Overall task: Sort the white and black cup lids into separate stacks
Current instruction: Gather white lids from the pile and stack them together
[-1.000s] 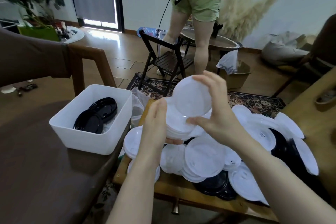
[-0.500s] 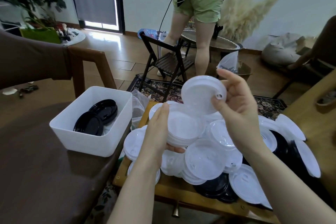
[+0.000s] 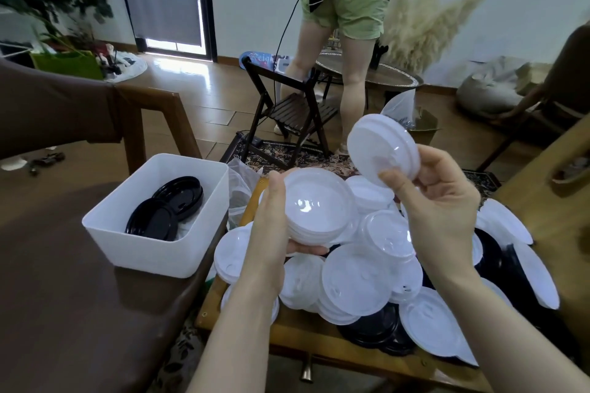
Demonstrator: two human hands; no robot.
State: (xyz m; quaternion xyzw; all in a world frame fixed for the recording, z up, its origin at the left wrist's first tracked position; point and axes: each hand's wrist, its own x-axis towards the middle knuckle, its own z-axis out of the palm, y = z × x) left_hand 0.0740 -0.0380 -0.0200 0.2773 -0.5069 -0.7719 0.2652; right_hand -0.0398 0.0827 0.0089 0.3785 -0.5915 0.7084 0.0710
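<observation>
My left hand point(image 3: 271, 233) is curled round a short stack of white lids point(image 3: 317, 206), thumb up its near side and fingertips under its base. My right hand point(image 3: 437, 204), at about two o'clock from the stack, pinches a single white lid point(image 3: 381, 148) by its lower edge, tilted on end and held clear above the stack. I judge the next move is dropping that lid onto the stack; if it comes down tilted it won't nest, and it could skate off into the pile. My left hold is light too, so a hard press might squirt the stack out. Below both hands, the loose white lids point(image 3: 354, 281) lie heaped over the low wooden table point(image 3: 287, 332), with black lids point(image 3: 376, 325) half buried at five o'clock, and a knock could slide some off the edge. At nine o'clock the white bin point(image 3: 153, 252) holds sorted black lids point(image 3: 166, 210)
</observation>
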